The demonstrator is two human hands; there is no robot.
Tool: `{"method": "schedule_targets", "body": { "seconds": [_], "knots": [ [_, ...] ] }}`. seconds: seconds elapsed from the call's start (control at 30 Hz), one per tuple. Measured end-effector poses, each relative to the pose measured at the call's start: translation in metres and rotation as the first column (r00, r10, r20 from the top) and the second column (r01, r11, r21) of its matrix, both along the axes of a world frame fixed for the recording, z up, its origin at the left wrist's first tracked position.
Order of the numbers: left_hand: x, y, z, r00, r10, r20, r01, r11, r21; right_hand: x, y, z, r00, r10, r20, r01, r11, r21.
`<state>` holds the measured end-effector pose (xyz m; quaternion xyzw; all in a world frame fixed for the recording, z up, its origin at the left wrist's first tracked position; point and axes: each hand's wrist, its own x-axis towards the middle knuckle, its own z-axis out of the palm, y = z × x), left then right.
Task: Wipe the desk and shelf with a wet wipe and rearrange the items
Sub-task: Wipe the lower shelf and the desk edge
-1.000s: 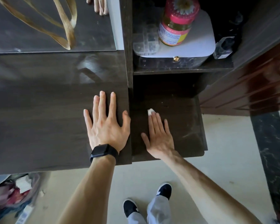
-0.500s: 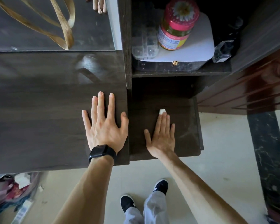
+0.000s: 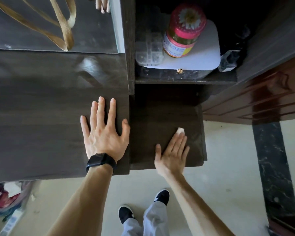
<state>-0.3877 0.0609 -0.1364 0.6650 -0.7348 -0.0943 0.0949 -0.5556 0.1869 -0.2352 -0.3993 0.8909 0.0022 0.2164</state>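
Where the wet wipe is found: pressed onto the lower shelf, near its right edge, a white corner shown past the fingertips.
Right hand: laid flat on the wipe, fingers straight and pressed together.
Left hand: laid flat on the worktop beside the shelf, fingers spread; a black watch is worn.
Upper shelf: a pink-lidded jar is stood on a white box.
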Motion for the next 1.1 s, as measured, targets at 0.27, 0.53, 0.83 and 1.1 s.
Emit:
{"method": "schedule_targets", "body": {
  "seconds": [0.27, 0.53, 0.83, 1.1],
  "knots": [
    [0.002, 0.000, -0.002, 1.000, 0.005, -0.010, -0.005, 1.000, -0.016, -0.005, -0.091, -0.020, 0.974, 0.218, -0.055, -0.222, 0.973, -0.063],
    [0.001, -0.001, 0.002, 1.000, -0.003, -0.031, 0.003, 1.000, -0.002, -0.025, 0.049, 0.000, 0.976, -0.207, -0.063, 0.207, 0.978, -0.014],
    [0.002, 0.000, -0.001, 1.000, 0.004, -0.025, -0.005, 1.000, -0.026, -0.107, -0.061, -0.015, 0.997, -0.043, -0.070, 0.040, 0.998, -0.041],
    [-0.001, 0.001, 0.006, 1.000, -0.002, -0.025, 0.002, 1.000, -0.002, -0.081, -0.022, -0.011, 0.939, 0.337, -0.067, -0.341, 0.939, -0.050]
  ]
}}
